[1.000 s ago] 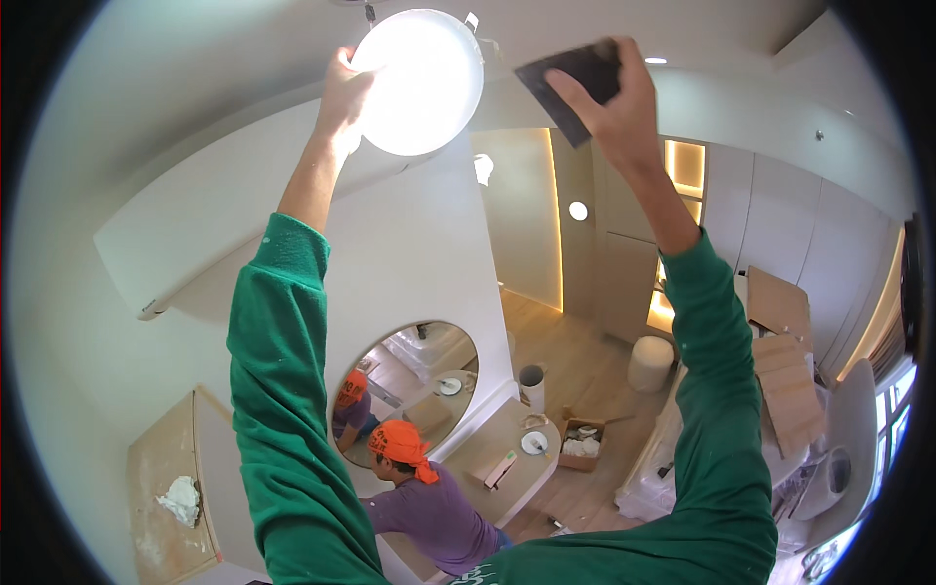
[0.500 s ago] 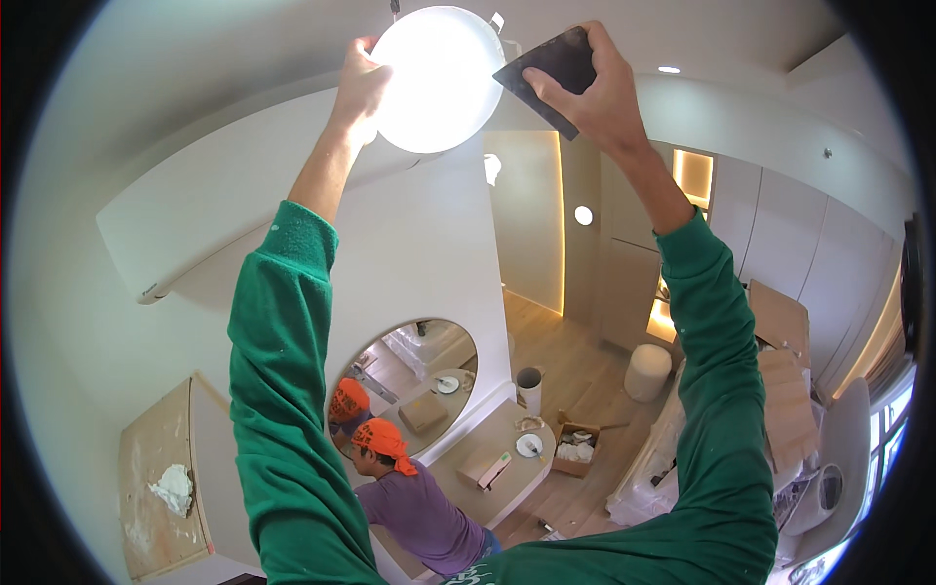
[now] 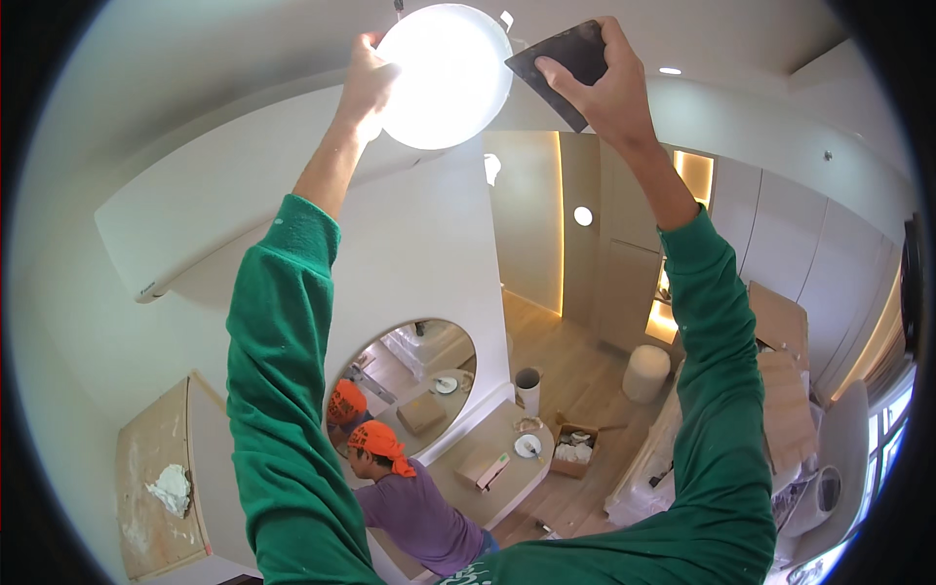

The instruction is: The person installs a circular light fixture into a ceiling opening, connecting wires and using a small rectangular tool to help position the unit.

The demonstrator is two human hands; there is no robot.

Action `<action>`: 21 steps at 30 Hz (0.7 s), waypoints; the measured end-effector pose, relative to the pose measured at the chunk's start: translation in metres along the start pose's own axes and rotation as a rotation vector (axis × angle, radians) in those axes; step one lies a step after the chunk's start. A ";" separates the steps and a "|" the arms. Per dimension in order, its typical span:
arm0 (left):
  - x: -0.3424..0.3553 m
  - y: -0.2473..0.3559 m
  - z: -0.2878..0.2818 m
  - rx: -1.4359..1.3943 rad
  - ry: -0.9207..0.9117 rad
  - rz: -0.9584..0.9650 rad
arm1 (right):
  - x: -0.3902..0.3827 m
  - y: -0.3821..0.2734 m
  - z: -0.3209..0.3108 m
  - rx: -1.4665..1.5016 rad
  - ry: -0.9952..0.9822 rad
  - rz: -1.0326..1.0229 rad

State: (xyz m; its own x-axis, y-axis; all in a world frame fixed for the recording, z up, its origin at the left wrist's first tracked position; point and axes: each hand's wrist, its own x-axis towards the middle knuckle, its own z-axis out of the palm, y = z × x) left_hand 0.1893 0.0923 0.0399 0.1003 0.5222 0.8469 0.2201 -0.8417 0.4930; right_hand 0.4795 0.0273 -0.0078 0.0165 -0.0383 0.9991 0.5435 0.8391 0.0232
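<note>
The left hand [image 3: 369, 83] grips the round lit ceiling light [image 3: 447, 78] by its left rim, thumb lying over the glowing face; how the other fingers sit behind it cannot be told. To the right of those fingers, beyond the light, the right hand [image 3: 616, 93] pinches a dark flat plate [image 3: 565, 63] between its thumb, on the near face, and fingers wrapped around the far edge. One corner of the plate points left at the light's right rim, leaving little room between them; whether they touch is unclear. Below the left fingers runs the wall-mounted air conditioner [image 3: 210, 195], while the ceiling [image 3: 741, 34] stretches away right of the right fingers. Glare washes out the light's face, the dark part [image 3: 398, 6] above the left fingers is cut off by the top edge, and the green left sleeve [image 3: 283, 390] partly hides a co-worker [image 3: 424, 512] far below.
</note>
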 end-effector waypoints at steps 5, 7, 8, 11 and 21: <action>-0.001 0.006 0.006 -0.064 0.056 -0.054 | -0.012 -0.004 0.007 -0.098 0.023 -0.084; -0.006 0.005 0.005 -0.030 0.081 -0.050 | -0.020 -0.005 0.010 -0.149 0.025 -0.122; -0.007 0.004 0.004 -0.014 0.093 -0.047 | -0.023 -0.004 0.012 -0.162 0.017 -0.122; -0.002 -0.009 -0.005 -0.020 0.060 0.065 | -0.035 -0.004 0.018 -0.093 -0.044 -0.002; 0.003 0.006 0.013 0.036 0.093 0.161 | -0.062 -0.003 0.014 0.017 0.074 0.102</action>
State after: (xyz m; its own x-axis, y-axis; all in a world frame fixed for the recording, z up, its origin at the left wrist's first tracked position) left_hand 0.2039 0.0905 0.0431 0.0470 0.3653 0.9297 0.2433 -0.9069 0.3440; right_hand 0.4654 0.0350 -0.0698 0.1330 0.0082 0.9911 0.5215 0.8497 -0.0770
